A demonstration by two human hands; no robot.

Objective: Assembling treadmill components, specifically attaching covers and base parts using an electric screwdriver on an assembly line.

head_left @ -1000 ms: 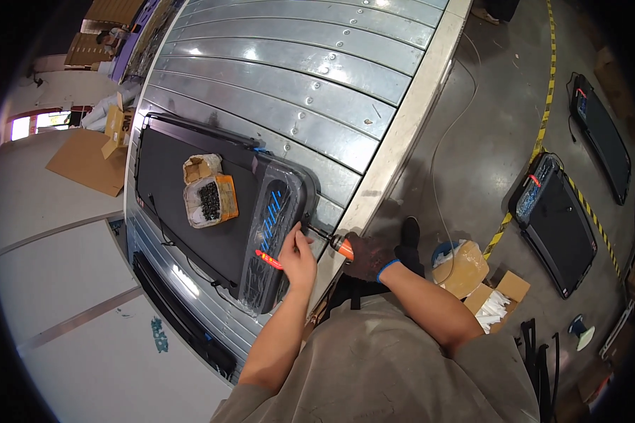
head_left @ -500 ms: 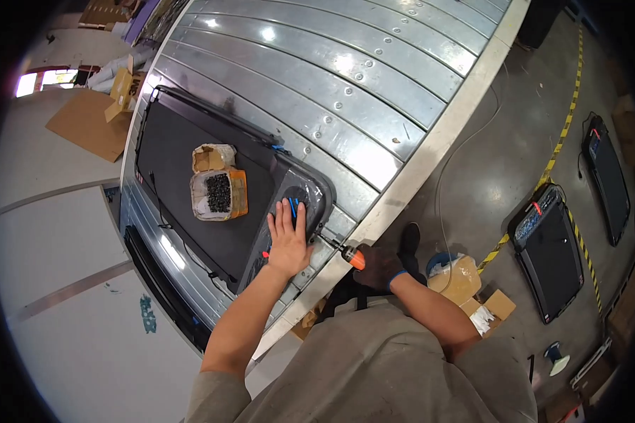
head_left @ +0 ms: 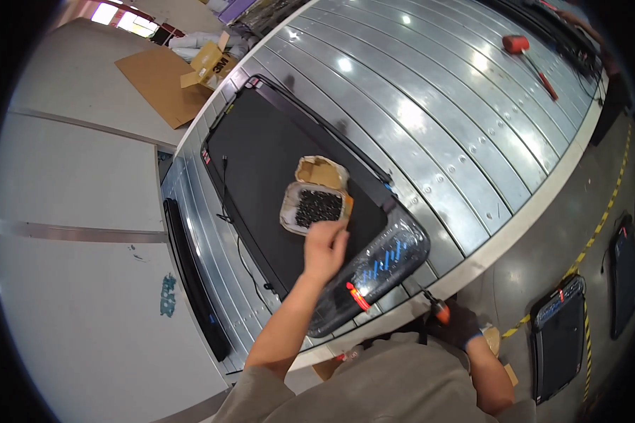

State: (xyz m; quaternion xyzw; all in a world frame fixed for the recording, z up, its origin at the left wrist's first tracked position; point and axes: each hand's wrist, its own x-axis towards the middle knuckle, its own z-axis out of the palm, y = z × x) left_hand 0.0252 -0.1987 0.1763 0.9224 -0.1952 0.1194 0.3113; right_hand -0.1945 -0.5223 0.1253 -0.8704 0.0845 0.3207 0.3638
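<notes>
My bare left hand (head_left: 324, 248) is at the near rim of a small open box (head_left: 287, 211) of black fasteners (head_left: 317, 206), fingers curled down and closed. Their tips are hidden, so what they pinch cannot be made out. The box rests on a large black framed panel (head_left: 268, 148), whose near right end has shiny clear film, blue marks and a red tag (head_left: 357, 297). In its dark glove, my right hand (head_left: 463, 326) is closed around a screwdriver (head_left: 441, 310) with an orange and black handle, beside the table's near edge.
The panel lies on a slatted metal table (head_left: 374, 106). A red mallet (head_left: 516, 45) is at the far right, near another person's arm (head_left: 582, 25). A long black strip (head_left: 190, 282) lies along the left side. Similar panels (head_left: 560, 338) stand by yellow-black floor tape (head_left: 606, 218).
My left hand has gone from lying flat on the panel's film-covered end to the fastener box, its fingers now curled. The view has shifted; my right hand keeps the screwdriver.
</notes>
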